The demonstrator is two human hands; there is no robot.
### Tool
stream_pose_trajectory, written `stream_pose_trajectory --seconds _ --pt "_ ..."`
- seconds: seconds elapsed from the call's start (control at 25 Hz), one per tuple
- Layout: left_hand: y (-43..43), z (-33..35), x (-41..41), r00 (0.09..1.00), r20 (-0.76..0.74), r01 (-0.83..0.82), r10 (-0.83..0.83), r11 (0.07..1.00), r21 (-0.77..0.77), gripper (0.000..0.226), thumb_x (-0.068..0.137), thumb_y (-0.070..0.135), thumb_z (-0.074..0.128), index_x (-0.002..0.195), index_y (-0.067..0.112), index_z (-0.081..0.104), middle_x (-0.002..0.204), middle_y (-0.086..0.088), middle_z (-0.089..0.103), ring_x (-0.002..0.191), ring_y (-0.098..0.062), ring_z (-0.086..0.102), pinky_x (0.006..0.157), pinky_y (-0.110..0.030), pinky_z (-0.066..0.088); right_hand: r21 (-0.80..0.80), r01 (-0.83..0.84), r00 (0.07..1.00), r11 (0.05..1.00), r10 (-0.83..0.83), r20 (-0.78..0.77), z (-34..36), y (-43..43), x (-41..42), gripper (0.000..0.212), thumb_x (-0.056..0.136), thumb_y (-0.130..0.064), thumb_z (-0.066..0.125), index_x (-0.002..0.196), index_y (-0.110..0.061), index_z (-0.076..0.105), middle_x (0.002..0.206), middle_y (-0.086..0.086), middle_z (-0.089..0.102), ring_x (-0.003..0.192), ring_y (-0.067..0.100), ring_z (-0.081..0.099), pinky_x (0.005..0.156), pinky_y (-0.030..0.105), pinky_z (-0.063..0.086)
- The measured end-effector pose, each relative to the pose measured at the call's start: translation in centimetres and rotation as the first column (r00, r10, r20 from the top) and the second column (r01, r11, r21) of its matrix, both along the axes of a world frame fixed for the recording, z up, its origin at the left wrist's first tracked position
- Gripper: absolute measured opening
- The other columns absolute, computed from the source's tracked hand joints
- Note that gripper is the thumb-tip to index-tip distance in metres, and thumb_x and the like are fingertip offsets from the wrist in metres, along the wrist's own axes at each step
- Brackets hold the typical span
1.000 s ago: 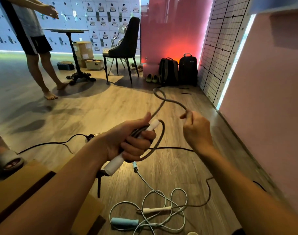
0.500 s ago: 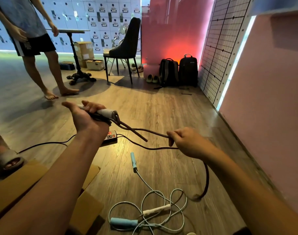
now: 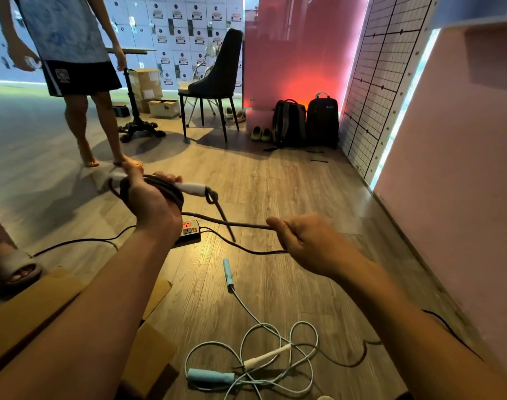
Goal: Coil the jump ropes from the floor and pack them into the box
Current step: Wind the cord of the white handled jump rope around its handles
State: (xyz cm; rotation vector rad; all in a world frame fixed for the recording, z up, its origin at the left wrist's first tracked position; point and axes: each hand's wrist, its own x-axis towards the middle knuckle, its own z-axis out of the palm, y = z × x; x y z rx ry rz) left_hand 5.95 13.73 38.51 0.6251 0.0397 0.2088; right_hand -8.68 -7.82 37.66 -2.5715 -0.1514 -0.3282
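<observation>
My left hand (image 3: 152, 202) grips the white handle (image 3: 190, 187) of a dark grey jump rope, with several coils of that rope (image 3: 171, 187) gathered round the handle. The rope's free length (image 3: 240, 224) runs right to my right hand (image 3: 304, 241), which pinches it. The other white handle (image 3: 265, 356) of this rope lies on the floor below. A light blue jump rope (image 3: 264, 336) lies tangled on the floor at the bottom, with one blue handle (image 3: 210, 376) beside the tangle and the other (image 3: 227, 271) farther up. The cardboard box's flaps (image 3: 30, 310) show at the lower left.
A power strip (image 3: 190, 230) with a black cable (image 3: 73, 242) lies on the wood floor under my hands. A person stands barefoot at the upper left, and another's sandalled foot (image 3: 14, 268) is at the left edge. A chair (image 3: 214, 85), backpacks (image 3: 305, 122) and a pink wall (image 3: 448, 168) lie beyond.
My left hand has turned over and more grey rope is wrapped round the handle. My right hand has slid along the rope. The standing person has stepped closer.
</observation>
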Motion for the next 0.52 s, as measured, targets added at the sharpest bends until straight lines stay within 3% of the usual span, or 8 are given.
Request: stream_pose_trajectory --seconds 0.08,0.12,0.2,0.28,0.36,0.52 --pt "-0.4 -0.6 -0.3 0.986 0.168 -0.075 0.006 0.912 0.403 0.030 0.103 0.041 0.042 0.089 0.015 0.050 0.061 0.007 0.051 0.059 -0.011 0.052 0.072 -0.034 0.052 0.036 -0.054 0.998 0.998 0.053 0.025 0.0 0.4 0.0 0.061 0.098 -0.056 0.041 0.063 -0.009 0.058 0.048 -0.005 0.044 0.042 0.008 0.036 0.048 0.025 0.034" --pt "-0.5 -1.1 -0.5 0.970 0.242 -0.125 -0.034 0.782 0.611 0.034 0.103 0.042 0.041 0.090 0.013 0.051 0.062 0.006 0.052 0.061 -0.011 0.053 0.071 -0.035 0.051 0.071 -0.082 0.996 0.994 0.080 0.035 0.0 0.4 -0.1 0.057 0.097 -0.056 0.045 0.066 -0.012 0.062 0.050 -0.005 0.047 0.044 0.008 0.038 0.048 0.026 0.035" --pt "-0.8 -1.9 -0.7 0.950 0.256 -0.134 -0.180 0.506 0.852 0.048 0.100 0.046 0.045 0.110 0.000 0.052 0.069 -0.002 0.053 0.064 -0.018 0.055 0.067 -0.041 0.049 0.110 -0.112 0.993 0.988 0.105 0.061 0.1 -0.3 -0.2 0.037 0.098 -0.046 0.053 0.085 -0.017 0.072 0.060 -0.005 0.058 0.051 0.010 0.048 0.051 0.025 0.039" --pt "-1.1 -2.1 -1.4 0.933 0.079 0.028 -0.350 0.290 0.957 0.047 0.100 0.044 0.047 0.116 0.000 0.053 0.073 -0.010 0.052 0.065 -0.026 0.055 0.067 -0.043 0.048 0.099 -0.098 0.984 0.990 0.081 0.160 -0.1 -1.1 -0.1 0.022 0.099 -0.033 0.058 0.102 -0.016 0.073 0.067 -0.008 0.062 0.055 0.009 0.054 0.052 0.019 0.041" --pt "-1.9 -2.1 -2.9 0.849 -0.148 0.221 -0.507 0.086 0.971 0.043 0.101 0.046 0.041 0.101 0.007 0.058 0.073 -0.009 0.052 0.064 -0.023 0.055 0.068 -0.042 0.051 0.095 -0.034 0.957 0.995 0.005 0.290 -0.3 -1.9 0.0 0.024 0.097 -0.034 0.059 0.107 -0.015 0.071 0.070 -0.010 0.063 0.057 0.009 0.058 0.053 0.022 0.047" --pt "-4.1 -1.5 -5.2 0.570 -0.416 0.477 -0.709 -0.127 0.870 0.067 0.098 0.062 0.022 0.100 0.006 0.059 0.064 -0.004 0.046 0.052 -0.015 0.046 0.052 -0.030 0.048 0.096 0.099 0.916 0.990 -0.129 0.380 -0.6 -2.8 0.3 0.041 0.093 -0.050 0.051 0.108 -0.018 0.070 0.083 -0.007 0.069 0.068 0.009 0.063 0.062 0.036 0.057"
